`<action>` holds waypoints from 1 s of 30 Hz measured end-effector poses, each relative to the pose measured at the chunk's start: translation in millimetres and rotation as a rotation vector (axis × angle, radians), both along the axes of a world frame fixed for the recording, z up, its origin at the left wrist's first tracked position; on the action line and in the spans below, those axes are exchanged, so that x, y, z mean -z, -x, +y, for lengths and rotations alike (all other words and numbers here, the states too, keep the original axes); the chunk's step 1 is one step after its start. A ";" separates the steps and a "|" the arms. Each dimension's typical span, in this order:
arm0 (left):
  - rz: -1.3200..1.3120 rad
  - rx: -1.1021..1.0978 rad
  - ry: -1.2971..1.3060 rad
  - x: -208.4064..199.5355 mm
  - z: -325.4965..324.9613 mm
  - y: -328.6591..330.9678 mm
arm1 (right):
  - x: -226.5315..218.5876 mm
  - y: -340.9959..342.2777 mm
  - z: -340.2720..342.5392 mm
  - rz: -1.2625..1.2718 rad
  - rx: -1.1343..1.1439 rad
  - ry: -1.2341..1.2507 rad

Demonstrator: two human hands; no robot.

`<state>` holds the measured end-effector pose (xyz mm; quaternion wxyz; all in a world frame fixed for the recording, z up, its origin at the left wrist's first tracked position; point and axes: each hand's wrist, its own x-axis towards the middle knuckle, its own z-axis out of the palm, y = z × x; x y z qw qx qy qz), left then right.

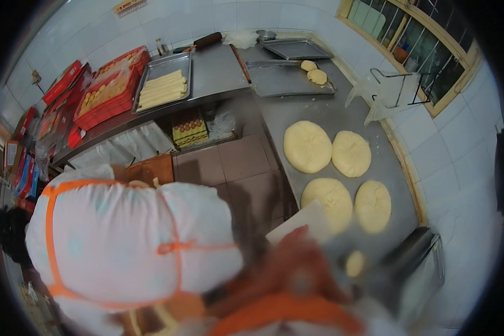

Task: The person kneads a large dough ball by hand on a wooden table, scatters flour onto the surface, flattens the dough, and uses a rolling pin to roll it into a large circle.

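Blurred by motion, my right hand [303, 239] is low in front of me, its fingers closed on a flat white dough scraper [297, 223]. The scraper overlaps the near left dough round [331, 196] in view. My left forearm [246, 292] comes in from the lower left toward the right hand. The left hand's fingers are lost in the smear. Beyond lie two pale yellow dough rounds, a large one [307, 147] and a smaller one [351, 154]. Another round [373, 206] lies on the right. Nearer me is a small dough piece [355, 264].
Close on my left, a person in white with orange apron straps [129, 235] bends over. A metal worktable [280, 120] carries the dough and baking trays [285, 75]. Dough strips [163, 89] fill a tray beside red crates [109, 89]. A dark blurred object [409, 252] stands right.
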<state>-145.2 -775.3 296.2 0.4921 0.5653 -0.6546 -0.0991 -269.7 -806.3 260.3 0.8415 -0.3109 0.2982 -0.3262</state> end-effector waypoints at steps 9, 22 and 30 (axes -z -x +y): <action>0.360 -0.001 -0.133 3.6 -137.2 -44.3 | -30.6 6.2 -137.0 0.097 0.554 -0.060; 0.786 -0.144 -0.564 143.6 -352.0 -269.8 | -11.1 -126.3 -365.1 0.182 0.682 -0.160; 0.695 -0.016 -0.758 135.1 -513.5 -339.0 | 4.0 -201.9 -495.9 0.360 0.770 -0.177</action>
